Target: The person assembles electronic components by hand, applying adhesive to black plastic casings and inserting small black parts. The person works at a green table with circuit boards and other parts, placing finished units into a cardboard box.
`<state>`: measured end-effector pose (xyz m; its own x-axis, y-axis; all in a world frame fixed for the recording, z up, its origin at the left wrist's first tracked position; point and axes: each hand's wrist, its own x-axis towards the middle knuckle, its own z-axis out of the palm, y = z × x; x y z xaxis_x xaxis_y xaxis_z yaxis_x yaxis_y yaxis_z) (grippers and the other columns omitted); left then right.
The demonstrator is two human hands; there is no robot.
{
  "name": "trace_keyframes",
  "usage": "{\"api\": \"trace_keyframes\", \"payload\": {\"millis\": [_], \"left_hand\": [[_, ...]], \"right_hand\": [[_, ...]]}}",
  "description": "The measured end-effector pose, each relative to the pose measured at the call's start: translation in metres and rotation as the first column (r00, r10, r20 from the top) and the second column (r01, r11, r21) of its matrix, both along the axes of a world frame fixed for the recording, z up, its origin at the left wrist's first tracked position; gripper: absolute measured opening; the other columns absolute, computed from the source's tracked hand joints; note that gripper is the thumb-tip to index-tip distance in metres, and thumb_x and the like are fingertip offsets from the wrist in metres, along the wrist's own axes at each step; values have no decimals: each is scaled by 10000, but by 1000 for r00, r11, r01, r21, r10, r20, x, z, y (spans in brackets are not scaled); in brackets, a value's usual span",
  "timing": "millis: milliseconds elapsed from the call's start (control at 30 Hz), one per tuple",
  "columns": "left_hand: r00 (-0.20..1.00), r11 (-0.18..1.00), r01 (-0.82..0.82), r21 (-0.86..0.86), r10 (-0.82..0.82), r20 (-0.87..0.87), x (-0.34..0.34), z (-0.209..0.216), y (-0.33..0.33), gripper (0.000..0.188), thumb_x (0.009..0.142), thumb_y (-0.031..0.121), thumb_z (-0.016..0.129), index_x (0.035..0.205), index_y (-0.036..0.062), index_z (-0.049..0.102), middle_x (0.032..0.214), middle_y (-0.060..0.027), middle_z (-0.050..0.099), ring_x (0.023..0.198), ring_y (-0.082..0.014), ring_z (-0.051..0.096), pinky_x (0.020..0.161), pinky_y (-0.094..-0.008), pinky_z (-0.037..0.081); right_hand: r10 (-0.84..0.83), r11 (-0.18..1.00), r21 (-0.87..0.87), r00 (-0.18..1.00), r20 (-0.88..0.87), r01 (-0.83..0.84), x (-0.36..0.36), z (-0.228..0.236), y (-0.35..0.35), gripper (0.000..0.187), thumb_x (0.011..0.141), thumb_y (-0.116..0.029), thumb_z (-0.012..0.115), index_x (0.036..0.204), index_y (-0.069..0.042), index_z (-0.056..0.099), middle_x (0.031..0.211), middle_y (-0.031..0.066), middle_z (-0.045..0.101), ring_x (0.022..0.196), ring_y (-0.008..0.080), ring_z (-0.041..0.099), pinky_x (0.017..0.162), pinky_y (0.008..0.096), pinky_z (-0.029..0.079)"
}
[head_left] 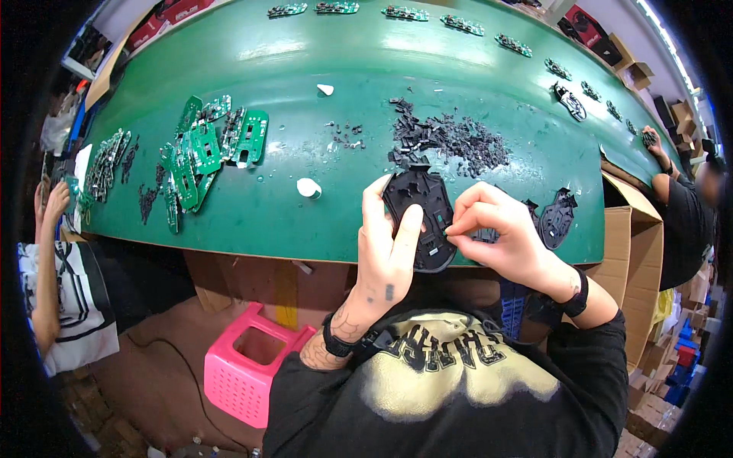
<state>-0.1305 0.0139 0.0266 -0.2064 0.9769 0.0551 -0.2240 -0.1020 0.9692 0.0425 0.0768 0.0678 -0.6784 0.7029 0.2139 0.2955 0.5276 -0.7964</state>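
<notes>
My left hand (387, 256) grips a black plastic shell (420, 195), shaped like the base of a computer mouse, with its ribbed inside facing up and the thumb across it. At the shell's right edge, my right hand (500, 229) has thumb and forefinger pinched together. Whatever lies between those fingertips is too small to make out. Beyond the shell is a heap of small black plastic parts (458, 141) on the green table (321, 237). Beside my right hand lie more black shells (557, 217), partly hidden by it.
Green circuit boards (202, 149) are piled left of centre, with a white cap (308, 188) nearer me. More boards (463, 25) line the far side. A pink stool (244, 366) stands below left, a cardboard box (634, 244) at right. Other people work at both sides.
</notes>
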Motion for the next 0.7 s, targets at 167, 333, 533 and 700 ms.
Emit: {"api": "trace_keyframes", "payload": {"millis": [167,333,533,700], "left_hand": [[1000,1000,9,-21,-8,11,1,-12,-4,417,961,53,484,1337,-33,326,1039,-86,572,832,-109,540,756,-259,466],[984,996,-56,-75,68,164,-8,-22,-3,415,958,61,491,1337,-21,342,1050,-70,571,843,-105,543,769,-252,467],[975,994,-105,3,102,195,-25,-24,-7,383,950,65,459,1310,-18,355,1115,-89,557,910,-116,557,820,-268,473],[949,996,-58,-66,75,307,-27,-31,-4,435,921,6,512,1311,-2,320,1105,-119,567,915,-127,602,746,-261,531]], "right_hand": [[20,887,-462,997,80,20,-3,2,14,206,751,-74,760,879,-29,605,843,34,587,700,80,596,610,233,499],[-72,977,-180,969,236,116,-13,1,62,245,765,-216,751,894,-15,696,788,79,651,699,163,634,651,294,512],[-32,995,97,927,374,-5,-18,-37,84,124,750,-128,689,810,-21,700,782,125,625,756,310,634,713,385,513],[-60,930,345,874,482,-126,-30,-34,62,73,752,-77,616,793,-24,586,819,130,576,810,327,615,713,425,501]]}}
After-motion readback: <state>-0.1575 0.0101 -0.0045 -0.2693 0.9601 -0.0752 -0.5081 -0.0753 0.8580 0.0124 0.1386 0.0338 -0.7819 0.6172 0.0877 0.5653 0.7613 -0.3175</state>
